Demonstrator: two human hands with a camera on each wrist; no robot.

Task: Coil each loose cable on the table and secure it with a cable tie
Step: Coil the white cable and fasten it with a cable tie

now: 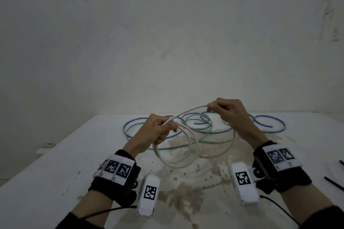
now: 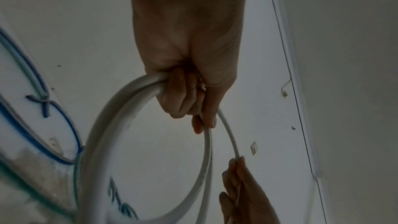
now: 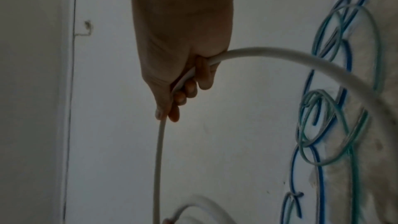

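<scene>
Coiling is under way: the left hand [image 1: 158, 130] grips the gathered loops of the white cable [image 1: 178, 156] above the table [image 1: 55, 163], the right hand [image 1: 229, 113] clasps its free run, which next needs laying into the left fist.

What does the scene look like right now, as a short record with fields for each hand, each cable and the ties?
left hand: grips the gathered loops of the white cable
right hand: fingers curled round a free stretch of the white cable, raised above the table
blue cable: loose on the table
green cable: loose, overlapping the blue cable
black ties: on the table at right, unused
</scene>
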